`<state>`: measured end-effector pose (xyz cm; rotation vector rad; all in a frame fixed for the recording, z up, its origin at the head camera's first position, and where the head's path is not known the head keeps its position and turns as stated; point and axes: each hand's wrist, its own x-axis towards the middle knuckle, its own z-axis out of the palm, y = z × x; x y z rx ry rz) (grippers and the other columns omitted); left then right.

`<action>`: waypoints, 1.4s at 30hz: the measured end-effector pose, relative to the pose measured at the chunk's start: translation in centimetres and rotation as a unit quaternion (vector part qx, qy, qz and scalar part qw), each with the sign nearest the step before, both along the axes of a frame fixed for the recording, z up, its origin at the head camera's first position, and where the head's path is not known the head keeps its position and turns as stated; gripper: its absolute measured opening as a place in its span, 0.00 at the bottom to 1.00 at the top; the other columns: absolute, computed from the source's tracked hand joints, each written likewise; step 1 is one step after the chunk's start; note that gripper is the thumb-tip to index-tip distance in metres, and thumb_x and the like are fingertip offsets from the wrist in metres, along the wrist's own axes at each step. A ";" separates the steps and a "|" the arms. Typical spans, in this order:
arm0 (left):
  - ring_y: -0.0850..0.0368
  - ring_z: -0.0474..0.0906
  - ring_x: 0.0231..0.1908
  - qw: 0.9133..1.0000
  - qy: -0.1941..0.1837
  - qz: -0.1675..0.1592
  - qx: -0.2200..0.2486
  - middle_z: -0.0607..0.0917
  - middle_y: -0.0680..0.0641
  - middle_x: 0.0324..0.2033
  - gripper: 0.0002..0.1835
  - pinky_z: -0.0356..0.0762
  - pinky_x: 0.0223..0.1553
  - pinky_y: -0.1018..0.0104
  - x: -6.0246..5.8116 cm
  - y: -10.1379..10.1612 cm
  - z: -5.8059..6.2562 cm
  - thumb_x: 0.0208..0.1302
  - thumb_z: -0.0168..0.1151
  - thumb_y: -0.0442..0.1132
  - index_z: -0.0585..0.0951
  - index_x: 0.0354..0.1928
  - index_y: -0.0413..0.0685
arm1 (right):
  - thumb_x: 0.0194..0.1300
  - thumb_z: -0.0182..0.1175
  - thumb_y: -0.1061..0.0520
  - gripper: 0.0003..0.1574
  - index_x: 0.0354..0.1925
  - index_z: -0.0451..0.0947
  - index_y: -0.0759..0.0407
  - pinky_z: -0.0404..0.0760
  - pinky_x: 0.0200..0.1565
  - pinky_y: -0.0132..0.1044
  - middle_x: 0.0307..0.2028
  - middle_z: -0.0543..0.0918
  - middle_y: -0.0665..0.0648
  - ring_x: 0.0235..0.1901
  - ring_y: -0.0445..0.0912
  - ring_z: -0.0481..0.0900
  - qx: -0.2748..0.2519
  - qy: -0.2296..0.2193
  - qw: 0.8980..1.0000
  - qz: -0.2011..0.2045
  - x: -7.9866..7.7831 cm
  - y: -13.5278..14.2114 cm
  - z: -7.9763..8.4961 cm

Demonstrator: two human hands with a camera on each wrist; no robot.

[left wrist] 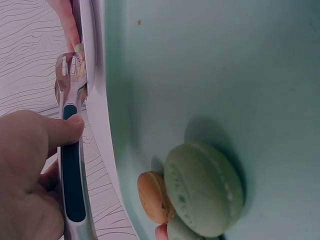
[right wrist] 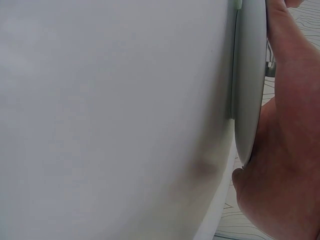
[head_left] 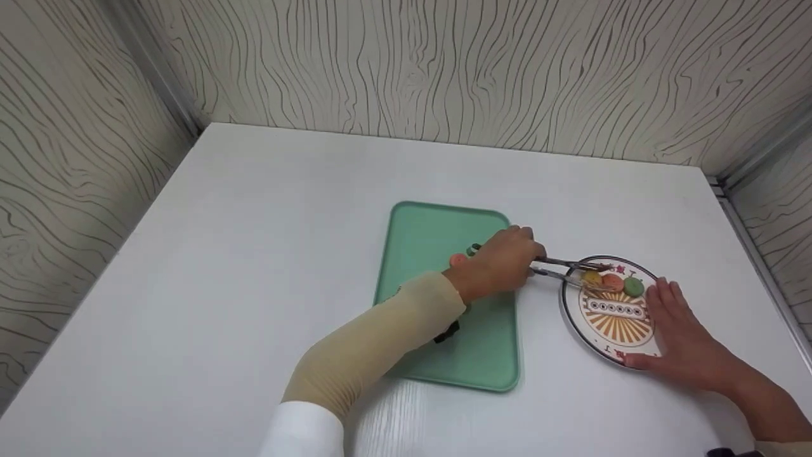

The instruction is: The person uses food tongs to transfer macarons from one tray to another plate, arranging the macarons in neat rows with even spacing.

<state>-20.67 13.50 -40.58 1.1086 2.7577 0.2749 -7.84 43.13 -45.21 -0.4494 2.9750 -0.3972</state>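
My left hand [head_left: 507,257] grips a pair of metal tongs [left wrist: 74,175] with dark inlaid handles. The tongs' tips reach over a round patterned plate [head_left: 587,320] and lie on either side of a yellow macaron [head_left: 592,278]. Beside it on the plate sit an orange-pink macaron [head_left: 613,283] and a green macaron [head_left: 633,286], in a row. Whether the tongs squeeze the yellow one cannot be told. My right hand [head_left: 688,343] rests on the plate's right rim, fingers extended and thumb at the near edge.
A green tray [head_left: 444,225] lies left of the plate, under my left forearm. It bears more macarons, including a large green macaron [left wrist: 202,190] and an orange macaron [left wrist: 154,197]; the arm hides part of them. Wood-patterned walls [head_left: 412,70] surround the white table [head_left: 254,254].
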 end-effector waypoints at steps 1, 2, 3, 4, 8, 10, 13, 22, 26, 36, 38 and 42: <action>0.62 0.69 0.43 1.000 -0.001 0.000 0.002 0.77 0.57 0.42 0.17 0.68 0.47 0.71 0.0 0.0 0.0 0.61 0.63 0.43 0.80 0.53 0.62 | 0.48 0.68 0.36 0.77 0.70 0.32 0.74 0.20 0.55 0.20 0.70 0.29 0.71 0.69 0.56 0.19 0.002 0.001 1.000 0.000 0.0 0.0 0.0; 0.62 0.69 0.43 1.000 -0.003 0.002 0.003 0.77 0.57 0.42 0.17 0.68 0.47 0.71 0.0 0.0 -0.1 0.61 0.63 0.43 0.80 0.53 0.62 | 0.48 0.68 0.36 0.77 0.70 0.31 0.74 0.20 0.54 0.20 0.70 0.29 0.71 0.69 0.55 0.19 0.004 0.000 1.000 -0.001 0.0 0.0 0.0; 0.62 0.69 0.43 1.000 -0.006 0.004 0.004 0.77 0.57 0.42 0.17 0.68 0.47 0.71 0.0 0.0 -0.1 0.61 0.63 0.43 0.80 0.53 0.62 | 0.48 0.68 0.35 0.77 0.70 0.31 0.74 0.20 0.54 0.20 0.70 0.29 0.71 0.69 0.55 0.19 0.005 -0.001 1.000 -0.002 -0.1 0.1 0.0; 0.63 0.69 0.43 1.000 -0.008 0.006 0.004 0.77 0.57 0.42 0.17 0.68 0.47 0.71 0.0 0.0 -0.1 0.61 0.63 0.43 0.80 0.53 0.62 | 0.48 0.68 0.35 0.77 0.70 0.31 0.73 0.20 0.54 0.20 0.70 0.29 0.71 0.69 0.55 0.18 0.007 -0.003 1.000 -0.003 -0.1 0.1 0.0; 0.63 0.68 0.43 1.000 -0.013 0.011 0.005 0.77 0.57 0.42 0.17 0.68 0.47 0.71 0.0 0.2 -0.1 0.61 0.63 0.43 0.80 0.53 0.63 | 0.48 0.68 0.35 0.77 0.70 0.30 0.73 0.20 0.54 0.21 0.70 0.28 0.70 0.69 0.55 0.18 0.005 -0.009 1.000 -0.006 -0.1 0.1 -0.1; 0.63 0.68 0.43 1.000 -0.015 0.013 0.006 0.77 0.57 0.42 0.17 0.68 0.47 0.71 0.0 0.2 -0.1 0.61 0.63 0.43 0.80 0.53 0.63 | 0.48 0.68 0.35 0.77 0.70 0.31 0.73 0.20 0.54 0.21 0.70 0.28 0.70 0.69 0.55 0.18 0.003 -0.010 1.000 -0.007 -0.1 0.1 -0.1; 0.63 0.68 0.43 1.000 -0.017 0.014 0.008 0.76 0.57 0.42 0.18 0.68 0.47 0.71 0.0 0.2 -0.2 0.61 0.63 0.43 0.80 0.54 0.62 | 0.48 0.68 0.35 0.77 0.70 0.31 0.73 0.20 0.54 0.21 0.70 0.28 0.70 0.69 0.55 0.18 0.001 -0.010 1.000 -0.006 -0.1 0.1 -0.1; 0.63 0.67 0.44 0.999 -0.028 0.021 0.013 0.75 0.57 0.44 0.19 0.68 0.47 0.70 0.0 0.3 -0.2 0.60 0.64 0.44 0.79 0.54 0.62 | 0.49 0.68 0.35 0.76 0.70 0.30 0.73 0.20 0.54 0.21 0.70 0.27 0.69 0.68 0.55 0.17 -0.002 -0.018 1.000 -0.011 0.0 0.1 0.0; 0.62 0.67 0.44 1.000 -0.013 0.013 0.010 0.75 0.57 0.43 0.18 0.67 0.47 0.70 0.0 0.2 -0.3 0.61 0.63 0.44 0.79 0.54 0.62 | 0.48 0.69 0.36 0.76 0.70 0.31 0.73 0.20 0.55 0.21 0.70 0.28 0.70 0.69 0.55 0.18 -0.008 -0.006 1.000 -0.003 -0.1 0.2 -0.1; 0.62 0.67 0.44 1.000 -0.004 0.005 0.021 0.75 0.57 0.43 0.18 0.67 0.47 0.70 0.1 -0.3 0.1 0.62 0.62 0.45 0.79 0.55 0.60 | 0.48 0.69 0.37 0.76 0.70 0.31 0.73 0.20 0.55 0.22 0.70 0.28 0.69 0.69 0.55 0.18 -0.015 -0.007 1.000 -0.003 -0.1 0.2 -0.1; 0.62 0.67 0.44 1.000 -0.007 0.005 0.025 0.75 0.57 0.44 0.19 0.67 0.47 0.70 0.0 -0.4 0.2 0.62 0.62 0.45 0.79 0.55 0.61 | 0.48 0.69 0.37 0.76 0.70 0.30 0.72 0.20 0.55 0.22 0.70 0.27 0.69 0.69 0.55 0.18 -0.015 -0.009 1.000 -0.004 -0.1 0.2 -0.1; 0.62 0.67 0.43 0.999 0.000 0.000 0.037 0.75 0.57 0.43 0.18 0.67 0.46 0.70 -0.1 -1.0 0.5 0.62 0.62 0.45 0.78 0.55 0.60 | 0.48 0.69 0.37 0.76 0.70 0.31 0.73 0.21 0.55 0.21 0.70 0.29 0.69 0.69 0.55 0.19 -0.014 -0.006 1.000 -0.004 -0.1 0.1 0.0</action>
